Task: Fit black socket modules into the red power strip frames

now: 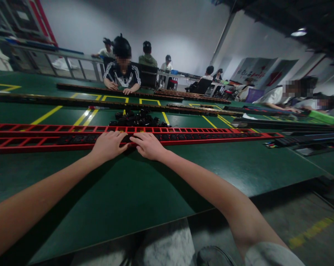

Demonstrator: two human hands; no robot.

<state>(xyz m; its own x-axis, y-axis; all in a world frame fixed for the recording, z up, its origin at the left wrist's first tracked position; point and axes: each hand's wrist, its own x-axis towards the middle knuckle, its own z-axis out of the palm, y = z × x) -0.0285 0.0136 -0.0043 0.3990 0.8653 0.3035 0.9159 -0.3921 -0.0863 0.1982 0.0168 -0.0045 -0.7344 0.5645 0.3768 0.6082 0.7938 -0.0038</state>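
Observation:
A long red slotted frame [58,147] lies across the green table, with a row of black square parts [180,136] seated in its near channel. My left hand [108,145] is curled over the frame, its thumb and forefinger at a black part between my two hands. From the other side my right hand [148,145] has its fingertips and thumb on the same spot. The fingers of both hands are bent, and they hide most of that part. Just behind the frame sits a pile of loose black parts [137,118].
Long dark strips [100,103] run across the green table [167,184] beyond the pile. Yellow tape lines [47,114] mark its surface. Across from me sits a co-worker [122,74]; others work at the right. More black strips [308,140] lie to the right.

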